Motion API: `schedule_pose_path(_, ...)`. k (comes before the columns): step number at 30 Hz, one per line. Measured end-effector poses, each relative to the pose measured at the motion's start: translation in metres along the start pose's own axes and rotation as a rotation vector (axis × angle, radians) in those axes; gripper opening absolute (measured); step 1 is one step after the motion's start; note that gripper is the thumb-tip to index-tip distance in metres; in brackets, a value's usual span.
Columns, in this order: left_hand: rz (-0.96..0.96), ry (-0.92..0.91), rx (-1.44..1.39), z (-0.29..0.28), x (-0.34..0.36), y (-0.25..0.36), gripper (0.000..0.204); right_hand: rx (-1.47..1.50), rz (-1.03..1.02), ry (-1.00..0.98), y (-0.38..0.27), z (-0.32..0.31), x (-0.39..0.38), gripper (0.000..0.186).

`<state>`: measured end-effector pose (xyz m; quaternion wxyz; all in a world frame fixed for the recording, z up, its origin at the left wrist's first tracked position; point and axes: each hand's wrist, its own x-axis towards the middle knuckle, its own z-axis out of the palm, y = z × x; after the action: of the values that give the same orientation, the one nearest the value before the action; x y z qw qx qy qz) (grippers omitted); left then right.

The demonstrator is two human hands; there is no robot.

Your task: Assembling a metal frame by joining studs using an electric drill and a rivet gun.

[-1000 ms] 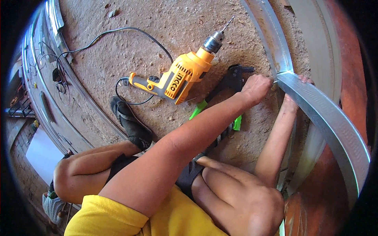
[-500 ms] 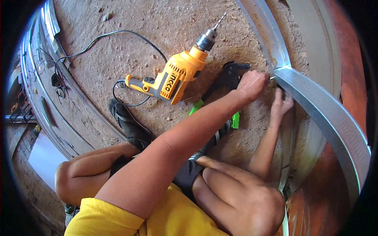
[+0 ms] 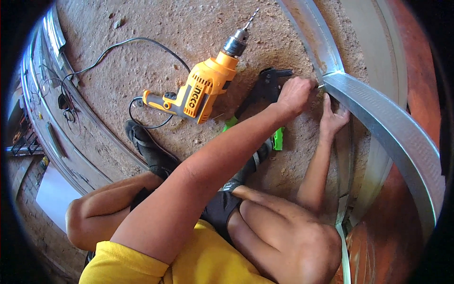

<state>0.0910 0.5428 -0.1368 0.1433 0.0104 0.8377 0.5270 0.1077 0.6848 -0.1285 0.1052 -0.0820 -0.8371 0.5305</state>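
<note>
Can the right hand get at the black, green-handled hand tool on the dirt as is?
Probably not directly: the left hand and bare forearm lie between the right hand and the tool, partly covering it.

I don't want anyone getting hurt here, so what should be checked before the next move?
1. Drill set down: ok, lying on the ground.
2. Drill bit clear of the left hand and right hand: ok, there is a gap.
3. Power cut: cannot tell, the plug end of the cord can't be made out.
4. Hand protection: not ok, both hands are bare beside the metal strip.
5. Small shiny piece by the left hand firmly placed: cannot tell, too small.
6. Green-handled tool close by: ok, on the ground near the left hand.
</note>
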Motion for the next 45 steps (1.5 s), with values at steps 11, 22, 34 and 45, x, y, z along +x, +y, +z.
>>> schedule_pose_path(11,-0.102,-0.033,0.019,-0.009,0.0,0.016,0.021,0.004,0.149,-0.059,0.016,-0.02,0.014,0.033)
schedule_pose_path(22,-0.052,-0.012,0.058,-0.009,-0.014,0.023,0.02,0.252,0.571,0.113,0.111,-0.015,0.028,0.062)
schedule_pose_path(34,0.16,-0.011,0.155,-0.078,-0.063,0.02,0.014,0.231,0.535,0.206,0.052,0.001,0.032,0.059)
schedule_pose_path(45,0.201,0.084,0.101,-0.097,-0.073,0.022,0.013,0.387,0.601,0.241,0.061,0.009,0.029,0.069)
